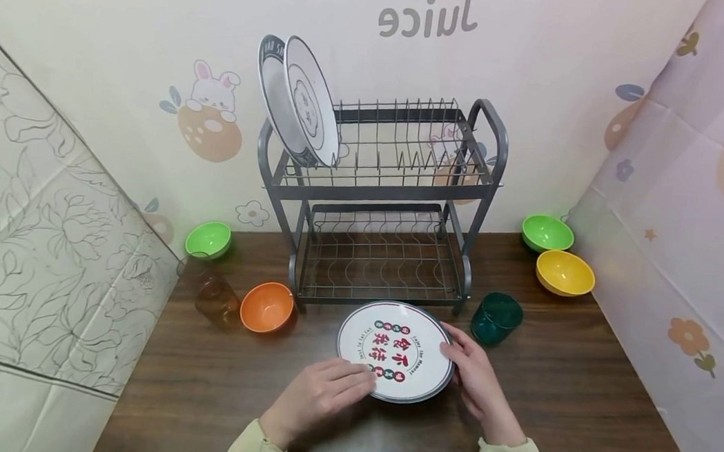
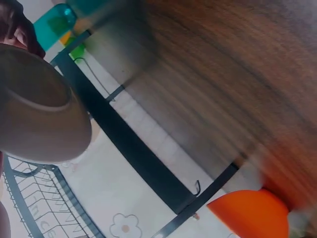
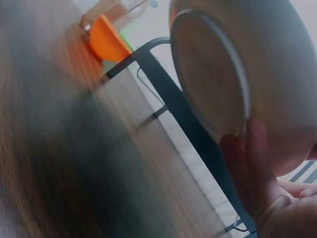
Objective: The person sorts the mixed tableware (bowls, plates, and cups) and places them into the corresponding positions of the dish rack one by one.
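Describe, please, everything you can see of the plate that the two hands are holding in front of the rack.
The plate is round and white with a dark rim, looks like glazed ceramic or melamine, and carries red and green printed characters on its face. It sits face up, slightly tilted, over the brown wooden table, just before the grey wire rack. The left hand grips its near-left edge, the right hand its right edge. The wrist views show its plain underside with a raised foot ring, lifted clear of the tabletop.
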Tool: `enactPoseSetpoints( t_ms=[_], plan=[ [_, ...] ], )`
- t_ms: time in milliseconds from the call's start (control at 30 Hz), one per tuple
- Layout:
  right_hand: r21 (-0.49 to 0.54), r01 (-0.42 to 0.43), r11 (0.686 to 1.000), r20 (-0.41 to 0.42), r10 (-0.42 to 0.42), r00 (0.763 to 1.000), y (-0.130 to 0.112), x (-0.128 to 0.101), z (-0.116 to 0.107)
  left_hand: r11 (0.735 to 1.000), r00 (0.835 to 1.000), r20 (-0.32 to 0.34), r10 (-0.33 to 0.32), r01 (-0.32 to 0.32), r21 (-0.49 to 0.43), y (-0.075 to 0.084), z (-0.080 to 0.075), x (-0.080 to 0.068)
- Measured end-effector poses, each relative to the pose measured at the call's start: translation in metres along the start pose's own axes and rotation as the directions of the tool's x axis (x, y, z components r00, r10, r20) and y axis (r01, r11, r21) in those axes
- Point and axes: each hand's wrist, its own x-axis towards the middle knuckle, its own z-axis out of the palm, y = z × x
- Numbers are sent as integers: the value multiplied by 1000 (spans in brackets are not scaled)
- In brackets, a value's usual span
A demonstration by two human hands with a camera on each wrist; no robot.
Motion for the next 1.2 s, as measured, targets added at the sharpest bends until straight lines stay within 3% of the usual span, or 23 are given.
enactPoseSetpoints(
  t_ms=[200, 333, 433, 500, 567, 633, 733, 800, 933, 1000, 1100, 1200],
  plan=[
    [144, -36, 989, 47, 29, 998, 2, -2, -4, 994, 997, 47, -55, 59, -90, -3, 1, -8],
    [174, -44, 984, 55, 35, 998, 1, -2, -4, 980, 988, 47, -148, 153, -126, -8, 2, -12],
    [181, -47, 982, 52, 38, 998, 1, -3, -3, 956, 964, 34, -263, 265, -127, -11, 4, -15],
    [191, -47, 981, 52, 37, 998, 1, -3, -3, 922, 931, 30, -364, 364, -129, -13, 6, -18],
    [204, -43, 978, 51, 33, 998, 1, -3, -3, 861, 873, 36, -486, 486, -153, -13, 8, -20],
    [219, -38, 975, 50, 28, 998, 1, -4, -2, 776, 795, 52, -604, 602, -189, -12, 10, -22],
    [240, -33, 970, 49, 22, 999, 0, -5, -2, 628, 666, 94, -740, 735, -258, -10, 13, -22],
    [251, -28, 968, 49, 16, 999, -1, -6, -3, 544, 599, 123, -791, 782, -305, -8, 15, -20],
    [249, -5, 969, 48, -7, 999, -1, -6, -4, 404, 499, 183, -847, 828, -389, -6, 17, -16],
    [239, 14, 971, 44, -25, 999, 0, -7, -4, 310, 437, 223, -871, 842, -441, -5, 19, -15],
    [227, 46, 973, 33, -55, 998, -1, -8, -5, 72, 307, 329, -893, 819, -569, -3, 22, -12],
    [224, 74, 972, 25, -81, 996, -3, -10, -5, -180, 188, 443, -877, 725, -664, -1, 26, -10]
  ],
)
